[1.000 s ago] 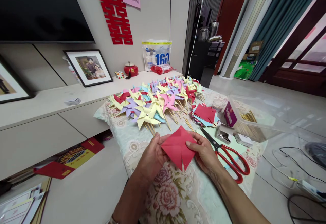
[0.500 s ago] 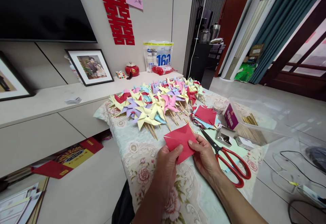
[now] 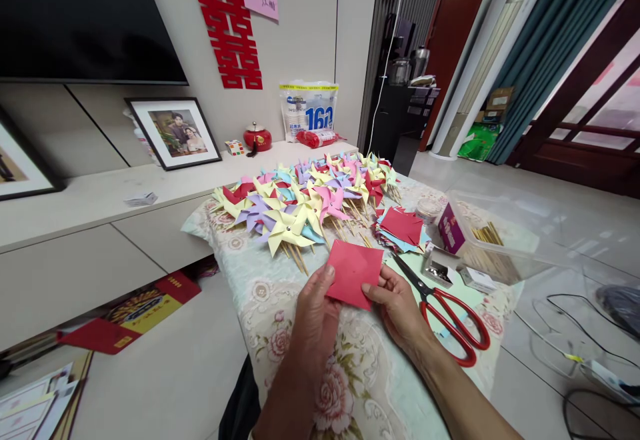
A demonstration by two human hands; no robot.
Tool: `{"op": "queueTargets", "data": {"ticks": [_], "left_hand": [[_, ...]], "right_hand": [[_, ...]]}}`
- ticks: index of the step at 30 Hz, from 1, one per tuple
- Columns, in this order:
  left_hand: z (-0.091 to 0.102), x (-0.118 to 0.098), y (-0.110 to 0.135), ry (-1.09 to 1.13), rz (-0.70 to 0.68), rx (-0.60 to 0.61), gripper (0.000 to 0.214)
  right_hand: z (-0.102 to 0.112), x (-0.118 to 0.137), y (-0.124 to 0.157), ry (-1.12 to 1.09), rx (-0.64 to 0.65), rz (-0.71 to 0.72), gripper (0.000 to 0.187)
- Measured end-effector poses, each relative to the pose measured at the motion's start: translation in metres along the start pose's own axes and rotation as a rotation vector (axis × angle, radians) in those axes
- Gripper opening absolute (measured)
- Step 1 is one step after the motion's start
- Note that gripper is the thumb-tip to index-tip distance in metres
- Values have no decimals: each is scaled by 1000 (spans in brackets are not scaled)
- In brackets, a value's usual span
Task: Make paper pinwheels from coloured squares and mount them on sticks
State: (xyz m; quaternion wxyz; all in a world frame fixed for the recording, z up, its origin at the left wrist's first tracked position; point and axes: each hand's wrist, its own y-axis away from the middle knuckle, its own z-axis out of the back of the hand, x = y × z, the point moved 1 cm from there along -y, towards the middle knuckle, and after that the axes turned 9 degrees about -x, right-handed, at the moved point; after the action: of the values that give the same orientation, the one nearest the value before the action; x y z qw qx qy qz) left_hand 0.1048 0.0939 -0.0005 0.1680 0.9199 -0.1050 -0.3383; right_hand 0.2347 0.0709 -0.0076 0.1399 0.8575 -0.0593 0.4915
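A red paper square (image 3: 355, 272) is held above the table between both my hands. My left hand (image 3: 316, 303) pinches its left edge, thumb on top. My right hand (image 3: 395, 299) grips the lower right edge between thumb and fingers. Just right of that hand lie large scissors (image 3: 443, 307) with red handles and dark blades. Behind the square, finished paper pinwheels (image 3: 290, 223) on sticks crowd the far side of the table. A stack of cut coloured paper (image 3: 401, 227), red on top, sits beyond the scissors.
On the flowered tablecloth (image 3: 280, 313), a small open box (image 3: 440, 270) of metal fasteners stands beside a white box (image 3: 479, 279). A clear plastic bin (image 3: 520, 263) holds wooden sticks (image 3: 487, 233). A white cabinet (image 3: 100, 217) runs along the wall; cables (image 3: 560, 313) trail across the floor.
The red paper has been turned from a diamond to a squarer position, with its cut slits no longer showing. Both hands have shifted their hold on it.
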Motion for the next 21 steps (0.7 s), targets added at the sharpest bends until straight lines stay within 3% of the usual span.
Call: {"op": "queueTargets", "data": {"ticks": [7,11,15,17,21], "left_hand": [[-10,26,12,-67,-56,85,39],[-13,32,6,-118,-184,3,31],[-10,30,-4,-152,-211,-61,30],[-7,26,-7,-142,-214,-95,33],[-3,17,-10,-123,-189,-124,35]], "right_hand": [[2,-1,-1,-56,-63,46,45],[0,-3,1,-37,-9,43,50],[1,-5,1,38,57,72,47],[6,-5,0,108,48,126,39],[17,1,1,313,-129,371,27]]}}
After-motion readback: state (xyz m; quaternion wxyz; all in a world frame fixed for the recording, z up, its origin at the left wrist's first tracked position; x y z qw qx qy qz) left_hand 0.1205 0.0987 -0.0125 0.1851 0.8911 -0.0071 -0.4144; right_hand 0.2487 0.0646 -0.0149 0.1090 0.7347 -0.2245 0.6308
